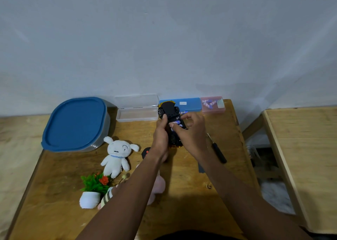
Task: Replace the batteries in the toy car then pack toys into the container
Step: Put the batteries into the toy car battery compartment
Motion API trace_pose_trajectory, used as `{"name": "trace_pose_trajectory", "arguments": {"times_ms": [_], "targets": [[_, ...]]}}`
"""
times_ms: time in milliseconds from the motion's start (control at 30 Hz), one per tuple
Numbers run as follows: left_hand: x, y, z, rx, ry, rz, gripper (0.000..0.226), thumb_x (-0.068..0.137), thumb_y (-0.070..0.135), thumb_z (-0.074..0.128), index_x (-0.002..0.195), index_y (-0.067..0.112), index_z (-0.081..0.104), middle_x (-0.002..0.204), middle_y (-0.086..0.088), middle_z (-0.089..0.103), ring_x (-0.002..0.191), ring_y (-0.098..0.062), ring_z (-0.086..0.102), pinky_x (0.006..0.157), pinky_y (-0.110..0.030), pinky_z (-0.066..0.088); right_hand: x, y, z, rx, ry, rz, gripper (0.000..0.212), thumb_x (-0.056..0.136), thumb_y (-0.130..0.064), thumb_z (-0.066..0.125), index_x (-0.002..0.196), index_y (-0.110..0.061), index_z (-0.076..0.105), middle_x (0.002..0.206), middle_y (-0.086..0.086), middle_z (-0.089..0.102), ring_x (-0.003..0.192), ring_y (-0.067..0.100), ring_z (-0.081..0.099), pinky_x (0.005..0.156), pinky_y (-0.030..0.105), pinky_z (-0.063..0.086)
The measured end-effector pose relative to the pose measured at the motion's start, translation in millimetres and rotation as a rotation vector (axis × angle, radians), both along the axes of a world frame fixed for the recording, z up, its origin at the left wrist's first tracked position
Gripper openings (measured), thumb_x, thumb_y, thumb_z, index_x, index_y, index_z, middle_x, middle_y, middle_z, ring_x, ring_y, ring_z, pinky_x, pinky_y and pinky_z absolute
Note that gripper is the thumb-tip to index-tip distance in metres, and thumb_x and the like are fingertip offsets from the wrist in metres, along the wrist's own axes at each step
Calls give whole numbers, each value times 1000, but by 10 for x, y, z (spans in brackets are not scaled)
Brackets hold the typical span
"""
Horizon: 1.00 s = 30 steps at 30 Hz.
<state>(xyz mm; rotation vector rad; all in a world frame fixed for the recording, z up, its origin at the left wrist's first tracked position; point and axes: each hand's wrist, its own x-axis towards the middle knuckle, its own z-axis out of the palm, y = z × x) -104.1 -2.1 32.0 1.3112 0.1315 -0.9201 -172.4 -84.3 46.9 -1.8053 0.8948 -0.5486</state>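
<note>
Our left hand point(160, 139) grips the car point(168, 108), held belly-up above the back middle of the table point(182, 194), with batteries point(176, 122) showing in its open compartment. Our right hand point(191, 134) has its thumb on those batteries and its fingers curled over them, though we cannot tell whether it grasps one. The lidded container point(76, 123) sits at back left, the white plush point(116, 155) lies in front of it, and the screwdriver point(218, 152) lies right of our hands.
</note>
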Motion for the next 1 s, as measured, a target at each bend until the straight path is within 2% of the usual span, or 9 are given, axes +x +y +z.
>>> {"name": "trace_pose_trajectory", "arguments": {"times_ms": [133,300,467,567,633,700,800,900,1000], "targets": [[19,-19,-4,7,-46,16,78,79,72,57,138,22,58,128,-17,68,117,-36,67,89,-47,57,58,-47,-33,147,13,-8,56,70,-33,88,104,-24,45,115,5,42,98,7,50,74,17,47],[69,-11,-72,-21,-57,21,71,87,68,49,139,20,57,128,-18,68,116,-36,67,86,-47,58,113,-104,-147,439,86,28,69,63,-43,89,107,-32,37,125,5,39,111,21,54,85,38,58],[105,36,-138,13,-22,25,66,89,65,49,137,20,58,126,-21,68,114,-39,68,86,-50,59,216,-195,-306,556,194,125,71,46,-57,88,97,-42,40,125,8,49,106,25,62,79,37,58],[188,51,-162,18,35,28,57,101,57,43,135,15,59,124,-20,70,109,-36,70,79,-45,60,274,-249,-370,509,131,126,50,68,-50,84,99,-23,55,109,7,62,97,22,67,70,29,56],[265,65,-156,9,88,40,50,103,46,43,130,9,63,114,-18,73,98,-33,73,79,-42,60,326,-314,-381,411,107,37,26,83,-41,75,87,-19,62,90,-1,68,85,15,67,64,23,48],[330,86,-173,10,125,42,48,99,37,46,127,3,64,102,-17,73,87,-33,71,83,-43,58,388,-419,-438,140,195,49,17,87,-36,67,76,-23,64,77,-6,67,75,12,64,66,28,47],[390,99,-225,58,141,42,46,93,25,51,132,1,58,103,-19,73,87,-34,70,88,-49,56,477,-587,-582,-340,371,230,24,85,-33,53,94,-19,70,92,1,69,88,18,64,79,34,50],[425,70,-247,70,131,43,35,97,16,51,130,7,58,103,-16,74,83,-30,72,78,-43,59,539,-695,-699,-601,466,328,28,91,-29,56,112,-16,68,107,5,67,100,24,61,85,35,45],[454,60,-256,67,140,30,34,99,14,50,131,8,58,104,-15,74,85,-29,72,77,-40,59,551,-694,-794,-844,567,365,21,93,-30,57,107,-19,67,104,3,65,98,25,61,80,36,44]]}}
